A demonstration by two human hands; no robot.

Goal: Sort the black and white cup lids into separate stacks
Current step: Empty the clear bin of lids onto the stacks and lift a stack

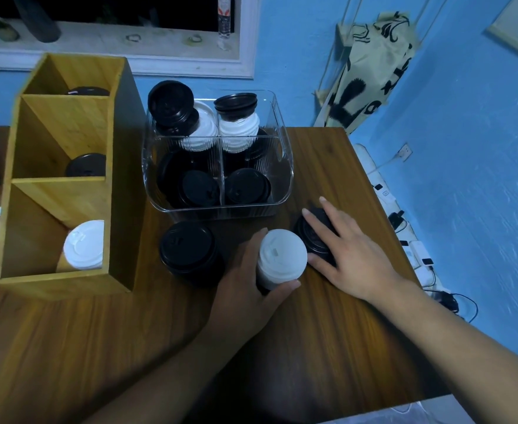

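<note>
On the far left stands the wooden rack (120, 179), and its far slot shows a black lid (87, 90), the middle slot a second black lid (86, 165), and the near slot a pile of white lids (83, 244). Next along is the clear bin (286, 166), divided inside and crammed with loose lids (201, 191), black ones low at the front, white ones heaped at the back with black on top. Just in front of it, on the table (312, 347), sits a black stack (188, 250), standing free with nobody touching it. Now the left hand (245, 280): it grips the white stack (282, 258), fingers wrapped round the far left side and the thumb curled across the near edge. Something dark shows under that white stack, possibly more black lids, though the view is too dim to say. Right beside it, the right hand (352, 255) lies flat over a dark stack (311, 240), fingers straight and spread wide across its top, the thumb tip just beside the white stack. Off the table's right edge, a power strip (416, 249) with cables lies on the floor against the blue wall (465, 148).
</note>
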